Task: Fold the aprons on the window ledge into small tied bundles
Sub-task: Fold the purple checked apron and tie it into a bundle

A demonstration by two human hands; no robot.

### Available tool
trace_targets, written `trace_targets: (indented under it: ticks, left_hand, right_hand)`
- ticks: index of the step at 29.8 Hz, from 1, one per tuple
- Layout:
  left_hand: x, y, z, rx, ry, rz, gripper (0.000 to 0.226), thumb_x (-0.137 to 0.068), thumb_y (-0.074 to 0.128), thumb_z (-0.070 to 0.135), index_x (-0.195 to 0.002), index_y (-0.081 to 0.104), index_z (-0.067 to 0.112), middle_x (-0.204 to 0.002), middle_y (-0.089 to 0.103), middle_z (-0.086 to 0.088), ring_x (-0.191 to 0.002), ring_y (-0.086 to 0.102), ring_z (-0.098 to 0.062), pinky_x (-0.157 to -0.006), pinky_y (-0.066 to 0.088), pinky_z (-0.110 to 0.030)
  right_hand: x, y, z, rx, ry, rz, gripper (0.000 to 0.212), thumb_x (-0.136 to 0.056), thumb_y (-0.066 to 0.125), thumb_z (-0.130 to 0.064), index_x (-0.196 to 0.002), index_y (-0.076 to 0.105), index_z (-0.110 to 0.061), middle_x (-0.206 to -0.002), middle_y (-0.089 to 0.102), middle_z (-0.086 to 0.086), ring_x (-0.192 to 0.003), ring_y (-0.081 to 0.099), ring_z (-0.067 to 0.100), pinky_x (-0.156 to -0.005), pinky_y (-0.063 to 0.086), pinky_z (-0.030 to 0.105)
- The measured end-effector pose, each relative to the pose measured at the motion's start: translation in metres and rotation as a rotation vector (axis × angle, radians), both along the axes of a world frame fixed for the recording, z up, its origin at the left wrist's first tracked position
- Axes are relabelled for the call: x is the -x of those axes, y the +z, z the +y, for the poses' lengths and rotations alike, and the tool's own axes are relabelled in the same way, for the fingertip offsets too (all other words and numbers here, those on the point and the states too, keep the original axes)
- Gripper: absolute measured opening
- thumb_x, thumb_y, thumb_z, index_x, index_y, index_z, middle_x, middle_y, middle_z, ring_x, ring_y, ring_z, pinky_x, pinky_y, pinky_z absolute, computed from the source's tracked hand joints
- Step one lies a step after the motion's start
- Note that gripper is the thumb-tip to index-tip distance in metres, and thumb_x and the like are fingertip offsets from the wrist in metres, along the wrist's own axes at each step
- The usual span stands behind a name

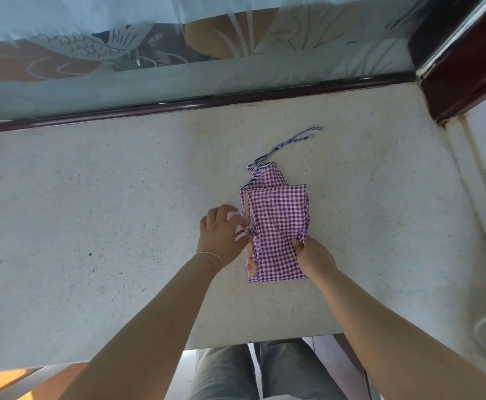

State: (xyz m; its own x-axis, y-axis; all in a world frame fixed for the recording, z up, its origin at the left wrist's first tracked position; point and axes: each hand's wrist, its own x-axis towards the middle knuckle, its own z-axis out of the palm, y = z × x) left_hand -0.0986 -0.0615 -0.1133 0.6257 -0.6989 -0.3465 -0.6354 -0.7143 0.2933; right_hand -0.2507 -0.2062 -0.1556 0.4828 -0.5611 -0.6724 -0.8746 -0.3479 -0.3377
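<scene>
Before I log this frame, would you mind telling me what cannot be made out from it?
- Head view: whether the tie at the apron's left edge is knotted; the left hand covers it.
- The right hand's fingertips are tucked under the fabric.
- The printed patch at the apron's lower left corner is mostly covered by folded cloth.
- The scene beyond the window is blurred by patterned frosted glass.

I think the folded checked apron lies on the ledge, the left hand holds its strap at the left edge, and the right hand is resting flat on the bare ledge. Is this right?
Not quite. The head view shows the right hand pinching the right edge of the checked apron, not resting on the bare ledge. The rest holds: the left hand holds the strap at the left edge.
</scene>
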Motion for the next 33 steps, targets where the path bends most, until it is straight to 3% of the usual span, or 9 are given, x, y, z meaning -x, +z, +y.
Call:
trace_targets:
  ticks: [4,6,9,14,21,24,27,30,33]
  left_hand:
    - [0.017,0.004,-0.022,0.087,0.243,0.435,0.038,-0.091,0.056,0.03,-0.128,0.053,0.026,-0.126,0.058,-0.001,-0.116,0.052,-0.024,-0.103,0.037,-0.034]
    - [0.022,0.006,-0.028,0.165,0.326,0.575,0.027,-0.09,0.056,0.02,-0.117,0.06,0.019,-0.115,0.06,-0.003,-0.106,0.055,-0.023,-0.091,0.039,-0.025]
    - [0.023,0.005,-0.031,0.227,0.286,0.554,0.006,-0.087,0.06,0.013,-0.091,0.055,0.013,-0.101,0.049,-0.001,-0.089,0.048,-0.017,-0.08,0.036,-0.021]
    - [0.018,0.01,-0.028,0.292,0.472,0.716,0.006,-0.09,0.056,0.012,-0.09,0.051,0.016,-0.079,0.053,0.001,-0.069,0.047,-0.012,-0.067,0.041,-0.023]
    - [0.012,0.008,-0.033,0.28,0.533,0.726,0.025,-0.094,0.052,0.021,-0.118,0.055,0.026,-0.118,0.062,-0.001,-0.102,0.063,-0.024,-0.096,0.05,-0.036]
    - [0.007,0.008,-0.041,0.305,0.573,0.619,0.009,-0.093,0.056,0.026,-0.093,0.061,0.019,-0.088,0.063,0.002,-0.078,0.057,-0.013,-0.079,0.046,-0.027]
    - [-0.002,0.012,-0.05,0.306,0.683,0.764,0.028,-0.093,0.056,0.039,-0.08,0.054,0.014,-0.074,0.055,0.002,-0.067,0.048,-0.01,-0.072,0.04,-0.026]
    - [-0.008,0.015,-0.057,0.326,0.712,0.794,0.021,-0.089,0.064,0.036,-0.094,0.057,0.016,-0.088,0.06,0.002,-0.082,0.056,-0.014,-0.077,0.044,-0.026]
    - [-0.013,0.015,-0.06,0.486,0.917,0.918,0.039,-0.086,0.069,0.018,-0.12,0.049,0.019,-0.105,0.063,-0.006,-0.086,0.062,-0.019,-0.079,0.055,-0.03]
  right_hand:
    - [-0.001,0.0,-0.001,-0.015,-0.016,0.006,0.048,-0.103,0.022,-0.041,-0.12,0.055,-0.011,-0.113,0.064,0.009,-0.102,0.06,0.027,-0.088,0.047,0.037]
    - [-0.001,0.0,-0.001,-0.02,-0.015,0.005,0.048,-0.103,0.022,-0.041,-0.122,0.055,-0.011,-0.114,0.063,0.01,-0.103,0.06,0.027,-0.088,0.046,0.037]
    - [0.0,-0.001,-0.001,-0.011,0.004,0.002,0.05,-0.103,0.021,-0.042,-0.122,0.055,-0.011,-0.114,0.064,0.011,-0.102,0.06,0.027,-0.086,0.045,0.035]
    - [-0.001,-0.001,-0.002,-0.009,-0.001,0.001,0.049,-0.103,0.021,-0.042,-0.122,0.055,-0.011,-0.113,0.064,0.01,-0.101,0.06,0.027,-0.086,0.045,0.035]
    - [-0.002,0.0,-0.001,-0.006,0.005,0.012,0.049,-0.103,0.021,-0.041,-0.121,0.055,-0.012,-0.113,0.064,0.009,-0.101,0.06,0.026,-0.087,0.046,0.036]
    - [-0.002,0.001,0.0,0.018,0.035,0.022,0.05,-0.103,0.019,-0.041,-0.126,0.053,-0.011,-0.119,0.062,0.009,-0.107,0.059,0.027,-0.091,0.045,0.037]
    - [-0.004,0.001,0.0,0.018,0.05,0.045,0.052,-0.103,0.018,-0.042,-0.131,0.05,-0.011,-0.124,0.061,0.01,-0.111,0.058,0.028,-0.095,0.046,0.039]
    - [-0.005,0.001,0.0,0.018,0.037,0.083,0.053,-0.103,0.019,-0.043,-0.132,0.049,-0.012,-0.125,0.06,0.01,-0.113,0.058,0.027,-0.097,0.045,0.039]
    - [-0.005,0.0,0.001,0.025,0.044,0.087,0.05,-0.103,0.019,-0.042,-0.127,0.052,-0.012,-0.119,0.063,0.008,-0.106,0.06,0.025,-0.092,0.047,0.037]
